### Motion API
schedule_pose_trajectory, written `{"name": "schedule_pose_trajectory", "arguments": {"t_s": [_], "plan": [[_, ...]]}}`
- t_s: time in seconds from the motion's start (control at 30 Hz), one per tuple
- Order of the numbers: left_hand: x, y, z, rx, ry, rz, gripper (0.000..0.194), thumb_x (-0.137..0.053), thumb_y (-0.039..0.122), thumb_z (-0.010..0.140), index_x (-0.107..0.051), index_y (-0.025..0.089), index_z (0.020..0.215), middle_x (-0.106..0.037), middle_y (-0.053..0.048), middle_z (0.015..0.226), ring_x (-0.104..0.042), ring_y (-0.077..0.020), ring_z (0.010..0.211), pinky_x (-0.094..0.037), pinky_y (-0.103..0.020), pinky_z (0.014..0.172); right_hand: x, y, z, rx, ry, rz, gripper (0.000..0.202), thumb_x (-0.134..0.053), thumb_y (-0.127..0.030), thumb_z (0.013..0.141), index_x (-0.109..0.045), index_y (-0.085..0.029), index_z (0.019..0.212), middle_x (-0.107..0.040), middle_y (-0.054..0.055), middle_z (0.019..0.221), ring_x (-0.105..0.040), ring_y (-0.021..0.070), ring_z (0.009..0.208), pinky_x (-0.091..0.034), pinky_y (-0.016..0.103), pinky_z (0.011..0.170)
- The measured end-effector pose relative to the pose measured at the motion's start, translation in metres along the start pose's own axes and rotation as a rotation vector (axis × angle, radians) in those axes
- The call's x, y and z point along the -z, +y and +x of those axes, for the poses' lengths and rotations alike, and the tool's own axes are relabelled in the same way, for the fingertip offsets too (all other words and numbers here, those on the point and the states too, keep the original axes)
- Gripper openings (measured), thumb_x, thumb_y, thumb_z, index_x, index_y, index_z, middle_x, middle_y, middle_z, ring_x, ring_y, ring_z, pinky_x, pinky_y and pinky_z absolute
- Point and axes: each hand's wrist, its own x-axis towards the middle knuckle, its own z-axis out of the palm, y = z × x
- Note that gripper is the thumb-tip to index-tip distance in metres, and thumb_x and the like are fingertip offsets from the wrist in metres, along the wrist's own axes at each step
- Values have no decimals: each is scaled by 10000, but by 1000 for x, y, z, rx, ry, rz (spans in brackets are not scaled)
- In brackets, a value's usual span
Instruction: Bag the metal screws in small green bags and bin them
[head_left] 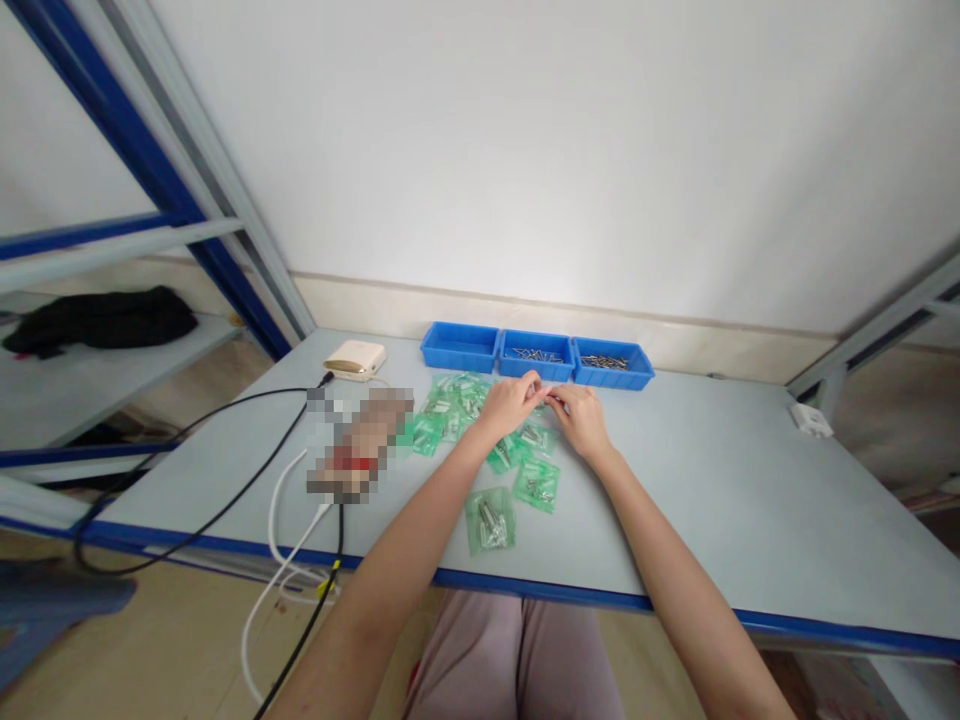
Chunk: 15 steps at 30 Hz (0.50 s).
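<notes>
My left hand (510,402) and my right hand (582,418) meet above the table, fingertips pinched close together just in front of the blue bins. Whatever lies between the fingers is too small and hidden to make out. Under and around my hands are several small green-tinted clear bags with metal hardware inside. One bag (491,520) lies nearest the front edge, another bag (537,484) a little behind it. The middle blue bin (534,371) and the right blue bin (611,378) contain thin metal pieces that look like screws.
A left blue bin (459,358) stands beside the other two along the wall. A cream-coloured box (355,358) and a pixelated object (367,440) are on the table's left side, with black and white cables. A white plug-like block (811,420) sits at the far right.
</notes>
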Motion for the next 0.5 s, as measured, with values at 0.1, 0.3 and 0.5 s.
{"name": "schedule_pose_trajectory", "arguments": {"t_s": [0.1, 0.3, 0.5], "plan": [[2, 1, -1, -21, 3, 10, 357, -344, 430, 899, -601, 197, 813, -632, -14, 679, -567, -148, 647, -305, -220, 566, 0, -2, -2, 12, -13, -27, 277, -377, -294, 908, -637, -199, 904, -680, 52, 908, -583, 188, 838, -305, 287, 720], [16, -9, 1, 238, 184, -12, 534, -249, 488, 906, -602, 179, 651, -618, -35, 601, -550, -141, 582, -323, -226, 574, -3, -6, 32, -13, -20, -3, 333, -351, -348, 916, -639, -211, 820, -680, 13, 798, -599, 152, 775, -320, 258, 705], [33, -33, 2, 443, 370, -124, 572, -182, 458, 915, -570, 184, 597, -599, -20, 544, -553, -138, 574, -342, -229, 588, -5, -16, 82, -324, 29, -158, 392, -343, -452, 901, -530, -209, 1145, -670, 51, 733, -612, 184, 684, -354, 249, 589]]}}
